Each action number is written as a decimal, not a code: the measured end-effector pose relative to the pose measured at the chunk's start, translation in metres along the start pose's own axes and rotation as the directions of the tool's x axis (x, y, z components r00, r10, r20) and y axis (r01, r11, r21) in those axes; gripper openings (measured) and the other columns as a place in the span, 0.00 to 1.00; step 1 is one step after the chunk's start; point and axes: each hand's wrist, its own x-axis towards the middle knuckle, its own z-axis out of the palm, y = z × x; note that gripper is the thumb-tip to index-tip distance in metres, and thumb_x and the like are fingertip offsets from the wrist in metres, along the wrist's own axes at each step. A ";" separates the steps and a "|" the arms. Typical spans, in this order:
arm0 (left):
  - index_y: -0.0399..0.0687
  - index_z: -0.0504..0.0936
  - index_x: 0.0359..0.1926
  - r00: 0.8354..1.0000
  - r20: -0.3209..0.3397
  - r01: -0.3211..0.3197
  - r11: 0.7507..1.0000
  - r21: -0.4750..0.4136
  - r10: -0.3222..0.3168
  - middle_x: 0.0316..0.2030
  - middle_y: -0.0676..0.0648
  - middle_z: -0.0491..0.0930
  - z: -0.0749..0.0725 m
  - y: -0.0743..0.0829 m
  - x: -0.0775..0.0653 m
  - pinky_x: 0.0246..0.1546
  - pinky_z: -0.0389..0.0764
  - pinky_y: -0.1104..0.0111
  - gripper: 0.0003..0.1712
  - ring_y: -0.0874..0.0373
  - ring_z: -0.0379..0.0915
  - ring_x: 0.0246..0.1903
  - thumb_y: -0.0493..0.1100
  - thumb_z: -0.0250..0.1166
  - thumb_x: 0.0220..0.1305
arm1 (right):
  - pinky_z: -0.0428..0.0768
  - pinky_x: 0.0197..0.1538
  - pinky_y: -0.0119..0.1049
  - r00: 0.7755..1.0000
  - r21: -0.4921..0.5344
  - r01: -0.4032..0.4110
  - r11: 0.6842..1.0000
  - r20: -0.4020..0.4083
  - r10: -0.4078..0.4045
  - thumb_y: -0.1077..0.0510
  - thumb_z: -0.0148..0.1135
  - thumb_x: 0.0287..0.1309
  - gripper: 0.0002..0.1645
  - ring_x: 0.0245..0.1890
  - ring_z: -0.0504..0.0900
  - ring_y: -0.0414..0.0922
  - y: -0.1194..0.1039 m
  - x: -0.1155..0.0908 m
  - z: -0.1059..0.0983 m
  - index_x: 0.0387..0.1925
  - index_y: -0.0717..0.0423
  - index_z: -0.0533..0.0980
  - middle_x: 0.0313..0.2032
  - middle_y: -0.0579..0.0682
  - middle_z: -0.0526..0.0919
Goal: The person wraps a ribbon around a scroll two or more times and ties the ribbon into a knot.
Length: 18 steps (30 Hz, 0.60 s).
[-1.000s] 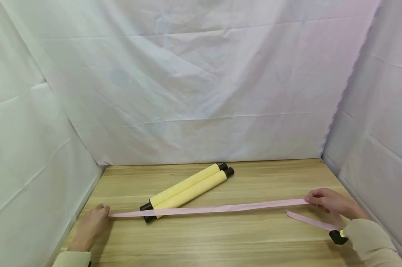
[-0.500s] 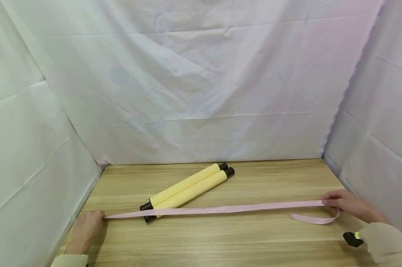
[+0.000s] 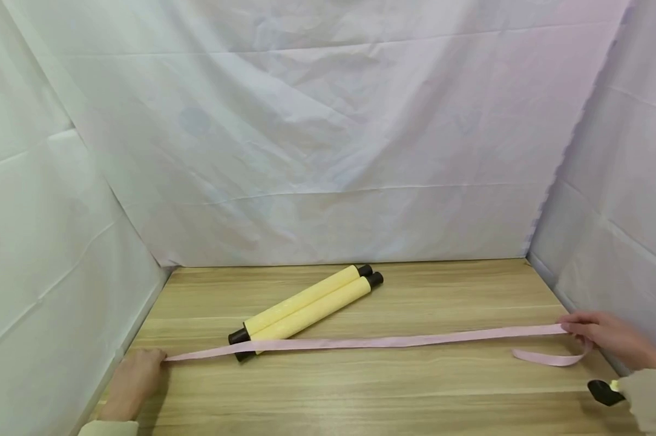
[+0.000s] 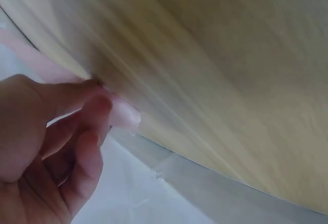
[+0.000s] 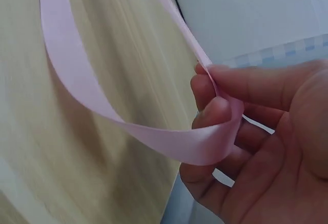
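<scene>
A pink ribbon [image 3: 415, 341] is stretched across the table from hand to hand. My left hand [image 3: 137, 376] pinches it close to one end between thumb and fingertip; in the left wrist view a short tip of ribbon [image 4: 124, 114] sticks out past the fingers. At the right side my right hand [image 3: 606, 333] pinches the ribbon between thumb and index finger. Beyond that pinch the tail [image 5: 169, 143] loops round the fingers and curves back over the table. Two pale yellow rolls with black ends [image 3: 311, 303] lie side by side, the ribbon passing in front of their near-left ends.
The wooden table [image 3: 328, 393] has white cloth hung behind it [image 3: 328, 151] and along both sides. Below the right hand, a black piece with a bit of yellow [image 3: 606, 393] shows at the right sleeve [image 3: 652, 399].
My right hand has moved to the right, drawing out more ribbon and shifting its loose tail rightward. My left hand has shifted slightly left and toward me. The yellow rolls have stayed put.
</scene>
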 end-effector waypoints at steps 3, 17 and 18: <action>0.35 0.79 0.20 0.999 -0.013 0.029 0.999 0.012 -0.029 0.16 0.35 0.79 -0.003 -0.006 -0.001 0.14 0.76 0.48 0.05 0.39 0.74 0.17 0.25 0.62 0.46 | 0.74 0.26 0.35 0.999 -0.028 -0.001 1.000 -0.041 0.000 0.57 0.48 0.69 0.25 0.23 0.71 0.41 0.004 -0.002 -0.002 0.51 0.79 0.71 0.25 0.50 0.75; 0.31 0.72 0.16 0.988 -0.059 0.144 0.989 -0.039 -0.146 0.15 0.25 0.74 -0.006 -0.032 -0.002 0.14 0.73 0.43 0.10 0.30 0.71 0.16 0.22 0.54 0.50 | 0.74 0.25 0.34 0.990 -0.111 -0.003 0.994 -0.140 -0.013 0.58 0.48 0.68 0.24 0.21 0.71 0.39 0.013 -0.007 -0.006 0.48 0.81 0.71 0.23 0.49 0.75; 0.30 0.72 0.16 0.986 -0.060 0.150 0.988 -0.047 -0.153 0.15 0.25 0.74 -0.005 -0.033 -0.002 0.14 0.73 0.43 0.10 0.30 0.71 0.16 0.22 0.53 0.50 | 0.74 0.25 0.34 0.988 -0.129 0.012 0.992 -0.148 -0.031 0.58 0.49 0.68 0.23 0.20 0.72 0.39 0.014 -0.007 -0.005 0.47 0.81 0.72 0.22 0.49 0.75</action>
